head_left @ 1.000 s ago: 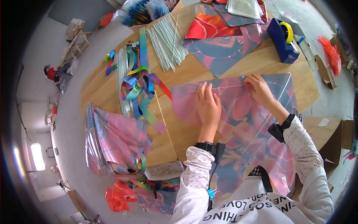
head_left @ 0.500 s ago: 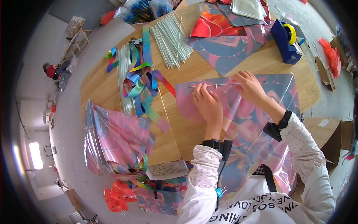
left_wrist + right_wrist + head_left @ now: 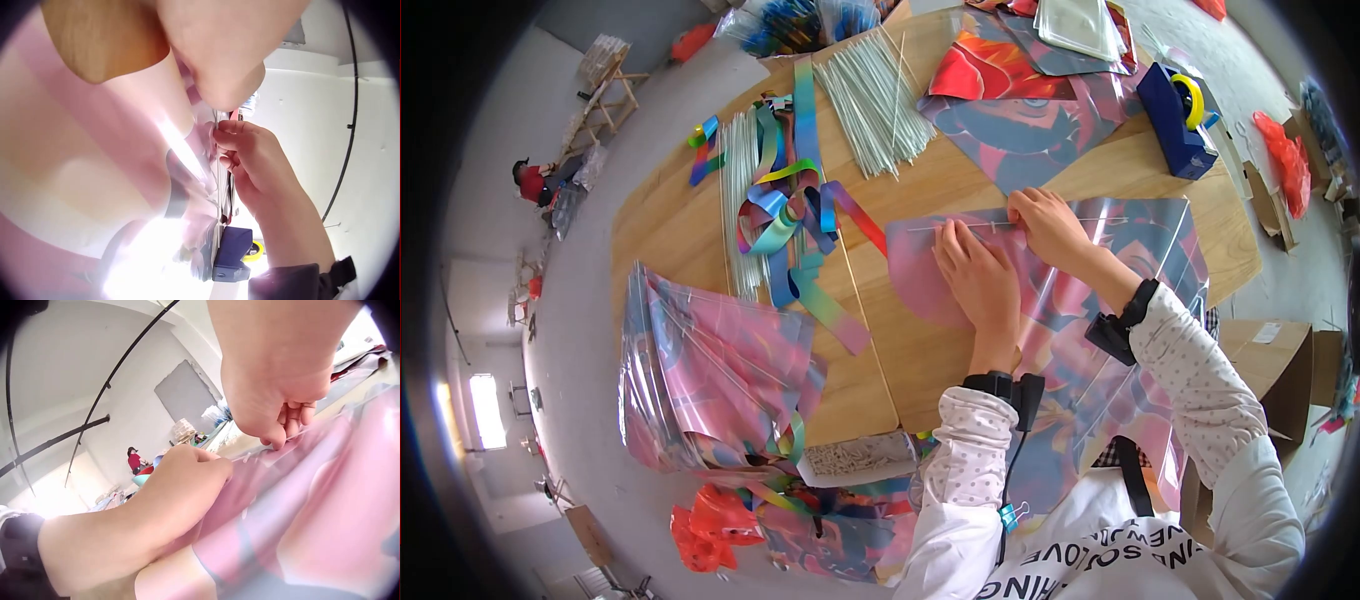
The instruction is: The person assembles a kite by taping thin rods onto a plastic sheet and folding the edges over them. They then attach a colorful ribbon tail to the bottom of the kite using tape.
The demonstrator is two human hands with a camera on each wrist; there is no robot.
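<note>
A large printed plastic kite sail [image 3: 1145, 235] in pink and grey-blue lies under both hands. Across its upper part runs a thin pale rod [image 3: 1100, 219]; a small light fitting [image 3: 994, 228] shows on it between the hands. My left hand [image 3: 983, 285] lies on the sail, its fingers stretched forward with the tips at the rod. Just right of it, my right hand [image 3: 1050, 230] pinches the rod near the fitting. In the right wrist view the right hand's fingers [image 3: 291, 419] are curled at the sail's raised surface; the left hand [image 3: 181, 494] is close by.
Colourful ribbons [image 3: 785, 200] and bundles of pale rods [image 3: 875, 105] lie at the table's left and back. Folded sails [image 3: 720, 370] hang at the left edge. A blue tape dispenser [image 3: 1175, 120] stands back right. A white box [image 3: 860, 462] sits at the front edge.
My right hand has moved left along the rod toward my left hand, and the gap between them has narrowed. The left hand stays by the rod on the sail.
</note>
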